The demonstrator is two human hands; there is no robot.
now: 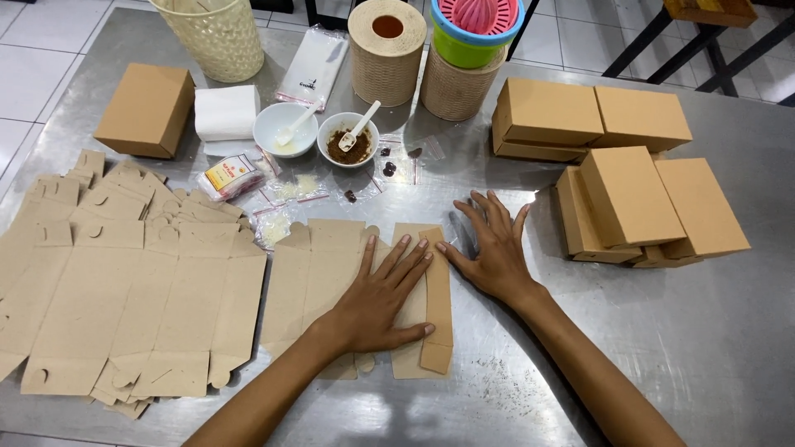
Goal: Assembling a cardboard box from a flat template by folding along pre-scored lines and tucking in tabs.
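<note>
My left hand point(383, 294) lies flat, fingers spread, on an unfolded brown cardboard box blank point(310, 273) in the middle of the steel table point(497, 397). The blank's right flap is folded over beneath my fingers. My right hand point(495, 246) rests flat on the bare table just right of the blank, its fingertips touching the folded edge. A stack of several more flat blanks point(124, 281) lies to the left.
Assembled brown boxes point(633, 194) are piled at right, and one more box point(147, 109) at back left. Behind the blank stand two small white bowls with spoons point(348, 139), small plastic bags, a tissue pack point(225, 112), woven rolls, a basket and a stacked juicer.
</note>
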